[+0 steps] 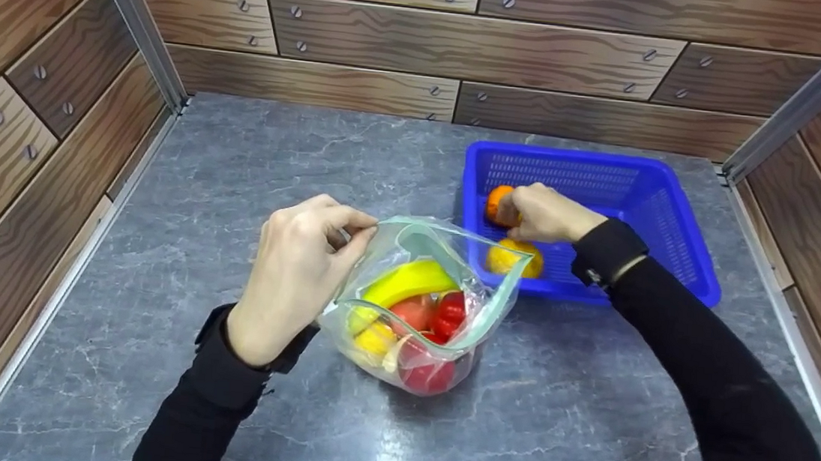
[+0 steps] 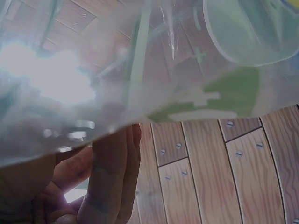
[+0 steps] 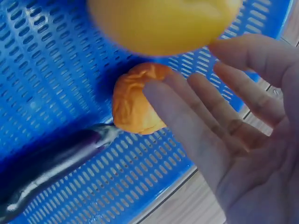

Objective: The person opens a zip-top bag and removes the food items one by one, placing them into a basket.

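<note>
A wrinkled orange fruit [image 3: 135, 100] lies in the blue basket [image 1: 671, 225], beside an eggplant [image 3: 51, 163] and a yellow fruit [image 1: 515, 258]; the right hand [image 1: 548, 213] reaches it, fingers spread loosely. The left hand [image 1: 297, 272] pinches the rim of a clear zip bag [image 1: 422, 307] holding a banana [image 1: 405, 283] and red fruit.

Blue perforated basket [image 1: 670, 233] far right; orange fruit [image 3: 135, 105], yellow fruit [image 1: 515, 258] and dark purple aubergine [image 3: 56, 170] inside; clear green-edged bag [image 1: 415, 302] near centre, yellow banana [image 1: 405, 284], red fruit [image 1: 428, 371]; grey marbled table [image 1: 250, 170]; black sleeves [image 1: 726, 396].

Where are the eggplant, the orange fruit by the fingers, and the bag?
eggplant [image 3: 51, 172], right wrist view, mid-body.
orange fruit [image 3: 133, 105], right wrist view, wrinkled top.
bag [image 1: 481, 320], head view, right side of rim.
</note>
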Demonstrator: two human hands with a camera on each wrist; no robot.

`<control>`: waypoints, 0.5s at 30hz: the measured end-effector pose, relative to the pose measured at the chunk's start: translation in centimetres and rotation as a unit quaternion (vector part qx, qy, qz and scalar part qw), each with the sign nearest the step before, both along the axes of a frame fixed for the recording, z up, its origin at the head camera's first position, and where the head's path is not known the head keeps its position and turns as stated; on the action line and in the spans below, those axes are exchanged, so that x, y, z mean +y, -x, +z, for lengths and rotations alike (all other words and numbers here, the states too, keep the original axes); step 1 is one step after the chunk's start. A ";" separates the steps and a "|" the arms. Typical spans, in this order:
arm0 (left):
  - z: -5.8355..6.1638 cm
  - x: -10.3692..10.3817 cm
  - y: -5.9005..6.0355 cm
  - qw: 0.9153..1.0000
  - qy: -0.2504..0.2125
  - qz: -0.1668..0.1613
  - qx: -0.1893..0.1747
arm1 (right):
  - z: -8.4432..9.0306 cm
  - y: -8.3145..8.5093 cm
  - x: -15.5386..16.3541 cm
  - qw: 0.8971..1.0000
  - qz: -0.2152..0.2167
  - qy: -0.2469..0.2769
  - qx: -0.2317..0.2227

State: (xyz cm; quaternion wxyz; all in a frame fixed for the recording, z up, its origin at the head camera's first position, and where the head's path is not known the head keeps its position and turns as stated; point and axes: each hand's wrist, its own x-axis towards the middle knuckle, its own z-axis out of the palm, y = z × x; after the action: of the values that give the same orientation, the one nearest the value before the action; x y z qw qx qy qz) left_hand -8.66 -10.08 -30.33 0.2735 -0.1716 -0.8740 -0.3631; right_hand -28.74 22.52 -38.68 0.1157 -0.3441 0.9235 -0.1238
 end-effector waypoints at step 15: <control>-0.2 0.1 0.1 1.000 -0.007 -0.001 -0.003 | -0.6 -0.9 1.7 0.981 -0.023 -0.152 -0.116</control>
State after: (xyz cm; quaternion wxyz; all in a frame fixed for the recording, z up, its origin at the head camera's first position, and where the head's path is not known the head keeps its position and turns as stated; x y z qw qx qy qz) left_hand -8.78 -9.94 -30.49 0.2714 -0.1692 -0.8721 -0.3703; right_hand -27.83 24.20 -39.31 0.2705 -0.2847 0.9194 -0.0237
